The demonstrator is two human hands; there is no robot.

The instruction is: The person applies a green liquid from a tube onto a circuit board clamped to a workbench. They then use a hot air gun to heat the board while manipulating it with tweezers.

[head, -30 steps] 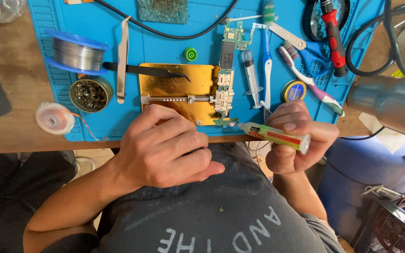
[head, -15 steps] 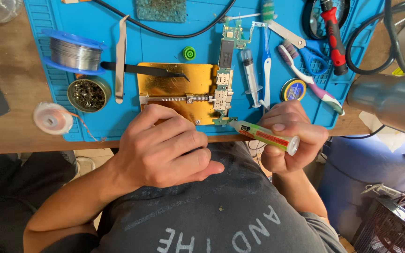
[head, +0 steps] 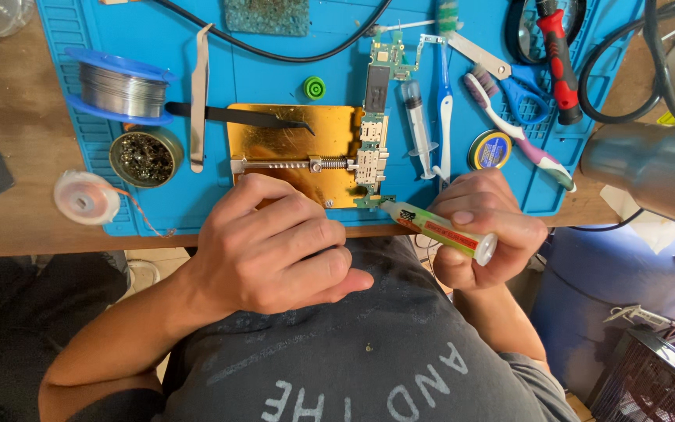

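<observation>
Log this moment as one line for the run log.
left hand: resting on gold board holder | right hand: holds green syringe tube, tip at circuit board lower end

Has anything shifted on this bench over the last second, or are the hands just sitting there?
Very little. The right hand has tipped the green tube slightly, its rear end dropping lower; its nozzle stays at the circuit board's near end. The left hand stays resting at the edge of the gold holder plate. Solder spool, tweezers and syringe lie unmoved on the blue mat.
</observation>
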